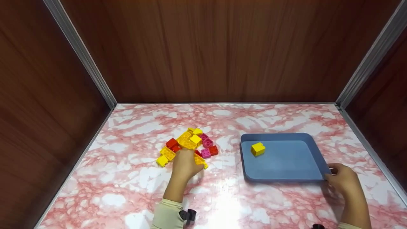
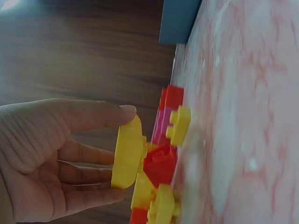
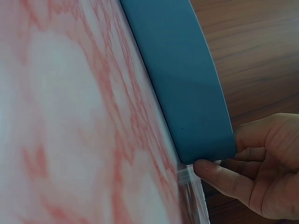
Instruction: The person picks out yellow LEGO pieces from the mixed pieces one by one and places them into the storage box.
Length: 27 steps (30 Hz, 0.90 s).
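My left hand [image 1: 185,163] is over a pile of toy building bricks, left of the tray. In the left wrist view, its thumb and fingers pinch a yellow brick with rounded ends [image 2: 127,154], studs turned toward the pile. Close by lie a red brick [image 2: 161,165] and a small yellow brick [image 2: 180,126]. At the near right corner of the blue tray [image 1: 286,163], my right hand [image 1: 345,179] grips the rim. The right wrist view has that thumb and fingers around the corner [image 3: 210,149]. One yellow brick [image 1: 258,149] lies inside the tray, toward its left side.
Pink bricks [image 1: 206,153] and a red brick [image 1: 213,150] lie at the pile's right edge. Everything stands on a red-and-white marbled tabletop [image 1: 114,200]. Brown wood-grain panels [image 1: 222,51] with metal corner strips [image 1: 86,60] enclose the back and sides.
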Tool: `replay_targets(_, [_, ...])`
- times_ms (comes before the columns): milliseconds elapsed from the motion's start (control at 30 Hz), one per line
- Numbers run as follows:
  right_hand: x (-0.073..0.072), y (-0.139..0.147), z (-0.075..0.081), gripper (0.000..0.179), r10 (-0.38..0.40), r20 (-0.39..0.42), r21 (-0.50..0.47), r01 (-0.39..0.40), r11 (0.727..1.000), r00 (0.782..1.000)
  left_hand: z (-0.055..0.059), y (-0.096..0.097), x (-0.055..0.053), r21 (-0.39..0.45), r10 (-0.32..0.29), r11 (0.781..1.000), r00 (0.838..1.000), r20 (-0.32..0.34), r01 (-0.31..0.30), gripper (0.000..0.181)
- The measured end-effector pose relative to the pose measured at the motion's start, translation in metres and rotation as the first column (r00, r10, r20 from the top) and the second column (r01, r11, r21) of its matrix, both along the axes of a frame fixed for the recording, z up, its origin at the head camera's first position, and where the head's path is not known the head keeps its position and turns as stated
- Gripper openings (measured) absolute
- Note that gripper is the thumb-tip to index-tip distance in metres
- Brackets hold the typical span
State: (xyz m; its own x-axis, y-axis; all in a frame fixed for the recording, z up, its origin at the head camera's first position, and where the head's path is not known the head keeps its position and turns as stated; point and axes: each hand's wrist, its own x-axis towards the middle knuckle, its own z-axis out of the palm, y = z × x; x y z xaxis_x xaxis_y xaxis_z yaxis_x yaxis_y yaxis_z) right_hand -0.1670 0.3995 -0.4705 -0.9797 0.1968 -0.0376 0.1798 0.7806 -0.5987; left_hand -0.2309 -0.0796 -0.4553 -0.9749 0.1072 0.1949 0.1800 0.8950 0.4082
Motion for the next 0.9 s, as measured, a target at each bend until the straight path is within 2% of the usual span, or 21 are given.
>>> replay_targets(267, [0.001,0.001,0.0,0.047,0.009,-0.01,-0.002,-0.009,1.0,1.0,0.006,0.016,0.008,-0.03,-0.087,0.996,0.996,-0.026,0.087,0.04])
replay_targets(600, [0.0,0.003,0.001,0.048,0.007,-0.003,-0.001,-0.007,1.0,1.0,0.012,0.034,0.019,-0.067,-0.175,0.984,0.975,-0.133,0.168,0.045])
replay_targets(900, [0.001,0.002,0.001,0.048,0.0,0.008,-0.004,0.0,1.0,1.0,0.017,0.051,0.03,-0.071,-0.249,0.968,0.958,-0.14,0.241,0.053])
